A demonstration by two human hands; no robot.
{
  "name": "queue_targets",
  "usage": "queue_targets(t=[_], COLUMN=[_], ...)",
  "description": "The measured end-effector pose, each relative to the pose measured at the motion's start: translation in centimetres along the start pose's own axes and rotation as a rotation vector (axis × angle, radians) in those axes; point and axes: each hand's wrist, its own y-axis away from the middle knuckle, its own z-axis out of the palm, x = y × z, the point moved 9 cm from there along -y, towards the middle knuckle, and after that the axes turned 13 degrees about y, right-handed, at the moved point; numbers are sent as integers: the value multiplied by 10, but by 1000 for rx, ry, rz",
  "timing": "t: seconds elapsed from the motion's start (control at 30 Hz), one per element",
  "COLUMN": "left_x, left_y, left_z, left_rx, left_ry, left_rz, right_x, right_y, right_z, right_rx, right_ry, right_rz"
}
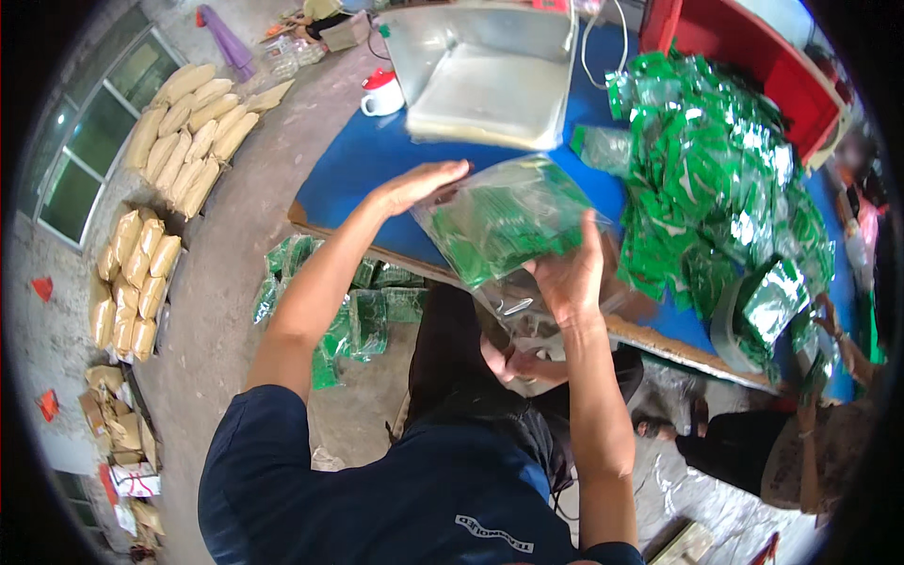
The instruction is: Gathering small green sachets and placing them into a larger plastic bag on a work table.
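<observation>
Head view: right hand [570, 273] grips clear bag [504, 221] of green packets from below above the blue worktop [367, 155], left hand [414, 185] flat and open against its side; one-handed hold, bag could slip and spill.

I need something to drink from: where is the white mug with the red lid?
In the head view, the white mug with the red lid stands at the upper middle, on the far left corner of the blue table, just left of the metal chute.

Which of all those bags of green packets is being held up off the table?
The clear bag of green packets between the left hand and right hand; the others lie on the table or floor.
</observation>
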Motion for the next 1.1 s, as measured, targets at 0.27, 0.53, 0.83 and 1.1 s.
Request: queue_targets(t=[0.27, 0.53, 0.83, 1.1], left_x=[9, 3, -4, 1], left_y=[19, 24, 29, -1], left_z=[29, 46, 54, 79], left_rx=[-85, -11, 28, -163], left_ry=[40, 85, -36, 200], left_rz=[149, 56, 54, 146], right_x=[9, 7, -73, -60], right_y=[-22, -22, 3, -25], right_z=[15, 30, -82, -69], right_rx=[-16, -184, 303, 376], right_ry=[50, -119, 1381, 1811], right_rz=[98, 143, 144, -509])
